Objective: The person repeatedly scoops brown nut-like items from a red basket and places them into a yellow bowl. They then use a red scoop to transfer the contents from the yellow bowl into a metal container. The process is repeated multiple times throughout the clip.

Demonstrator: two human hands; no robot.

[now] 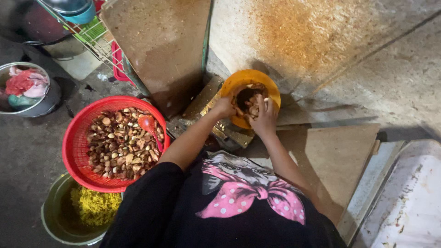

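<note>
View from above, looking down past a black shirt with a pink dotted bow print toward two bare arms reaching forward. Both hands at an orange funnel – a round bowl-shaped mouth set on a metal grinder, the funnel partly filled with brown chopped pieces around a dark central hole. Left hand on the funnel's left rim, fingers curled over the edge, gripping it. Right hand on the funnel's near right side, fingers bent down into the brown pieces, pressing on them; whether anything is pinched between the fingers cannot be told.

Left of the funnel and nearer, a red basket, round and perforated, heaped with brown and pale chunks. A red spoon lying in the basket at its funnel side, bowl up. Just below the basket, partly tucked under it, a green bowl holding yellow ground paste. Far left of the funnel, a steel pot with pink and red pieces inside. Up and left of the funnel, a wire rack with a blue container on top. Directly behind the funnel, a brown board leaning upright, and a stained concrete wall to its right. Right of the funnel, flat tan boards, then a white chipped surface at the far right edge.
</note>
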